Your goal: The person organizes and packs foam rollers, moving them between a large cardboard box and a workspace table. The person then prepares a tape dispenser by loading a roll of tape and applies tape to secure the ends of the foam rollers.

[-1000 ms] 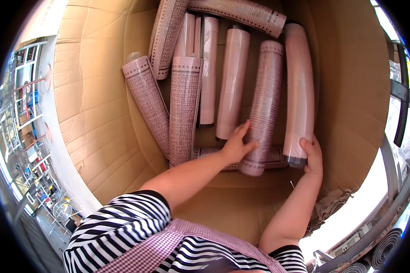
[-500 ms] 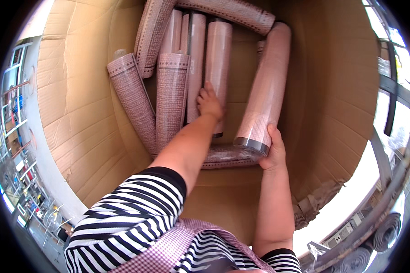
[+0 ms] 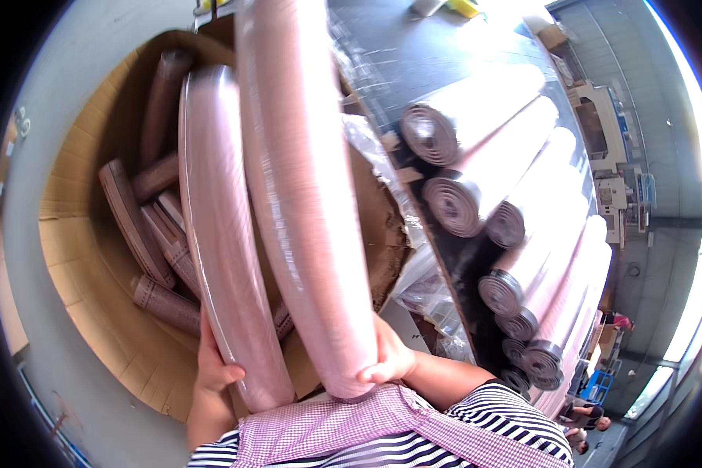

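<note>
Two long pink rolled mats in clear plastic film stand nearly upright in front of me, held at their lower ends. My left hand (image 3: 217, 368) is closed around the bottom of the left rolled mat (image 3: 225, 234). The bottom of the taller right rolled mat (image 3: 308, 195) is in the grip of my right hand (image 3: 391, 355); its top runs out of view. Both mats lean over the opening of a big cardboard box (image 3: 93, 292). Inside the box lie several more rolls, among them a patterned rolled mat (image 3: 135, 222).
To the right stands a dark table (image 3: 386, 54) bearing several pink rolls (image 3: 476, 204), their spiral ends toward me. Crumpled clear film (image 3: 438, 300) hangs between box and table. Farther right are a pale machine (image 3: 600, 129) and people (image 3: 585, 421) in the distance.
The two rolled mats have come up out of the box, one in each hand. My view has swung right, bringing the table with its rolls into sight.
</note>
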Demonstrator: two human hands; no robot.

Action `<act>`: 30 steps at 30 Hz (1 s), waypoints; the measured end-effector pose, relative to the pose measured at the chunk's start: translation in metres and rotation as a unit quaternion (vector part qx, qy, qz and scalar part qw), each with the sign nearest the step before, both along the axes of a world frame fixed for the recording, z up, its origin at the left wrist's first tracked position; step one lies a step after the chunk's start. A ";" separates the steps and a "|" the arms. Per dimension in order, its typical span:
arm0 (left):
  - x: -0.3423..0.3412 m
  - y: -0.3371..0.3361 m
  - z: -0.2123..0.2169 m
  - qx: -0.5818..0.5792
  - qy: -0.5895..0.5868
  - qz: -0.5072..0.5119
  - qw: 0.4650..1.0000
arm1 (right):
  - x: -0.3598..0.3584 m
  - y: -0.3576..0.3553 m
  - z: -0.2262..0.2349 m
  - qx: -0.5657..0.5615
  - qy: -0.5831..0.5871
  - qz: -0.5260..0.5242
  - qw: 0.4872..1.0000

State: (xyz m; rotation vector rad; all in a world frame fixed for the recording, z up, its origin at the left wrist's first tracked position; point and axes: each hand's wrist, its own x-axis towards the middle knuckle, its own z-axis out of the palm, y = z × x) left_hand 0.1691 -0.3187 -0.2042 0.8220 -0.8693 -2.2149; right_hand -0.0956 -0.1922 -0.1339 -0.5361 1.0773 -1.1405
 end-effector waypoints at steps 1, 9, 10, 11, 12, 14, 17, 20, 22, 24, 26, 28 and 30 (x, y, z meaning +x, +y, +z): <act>-0.015 -0.020 0.029 -0.034 0.029 -0.025 0.999 | -0.005 0.011 0.020 -0.025 0.003 -0.023 0.999; -0.271 -0.092 0.216 -0.320 0.164 -0.301 0.883 | -0.051 0.090 0.129 -0.121 0.208 -0.412 0.879; -0.291 -0.075 0.216 -0.357 0.111 -0.326 0.868 | -0.058 0.094 0.131 -0.101 0.250 -0.466 0.843; -0.306 -0.059 0.216 -0.395 0.064 -0.349 0.847 | -0.059 0.095 0.142 -0.038 0.375 -0.438 0.816; -0.321 -0.046 0.216 -0.433 0.015 -0.366 0.824 | -0.064 0.096 0.147 0.007 0.495 -0.392 0.775; -0.342 -0.005 0.178 -0.581 -0.007 -0.292 0.759 | -0.070 0.110 0.146 0.064 0.519 -0.416 0.744; -0.330 0.007 0.185 -0.467 0.141 -0.346 0.801 | -0.070 0.108 0.147 0.070 0.533 -0.441 0.719; -0.295 0.024 0.140 -0.471 0.248 -0.226 0.815 | -0.047 0.074 0.139 -0.095 0.697 -0.281 0.653; -0.241 0.012 0.098 -0.405 0.303 -0.169 0.846 | -0.027 0.048 0.133 -0.205 0.772 -0.170 0.577; -0.186 0.001 0.014 -0.367 0.171 -0.080 0.911 | -0.009 0.015 0.106 -0.267 0.713 -0.054 0.646; -0.115 -0.007 -0.095 -0.269 -0.125 0.035 0.954 | 0.020 -0.031 0.048 -0.129 0.470 0.030 0.873; -0.032 -0.011 -0.199 -0.134 -0.481 0.156 0.852 | 0.050 -0.072 -0.024 0.022 0.306 0.120 0.944; 0.030 -0.016 -0.251 -0.053 -0.652 0.100 0.750 | 0.076 -0.098 -0.092 0.107 0.275 0.255 0.921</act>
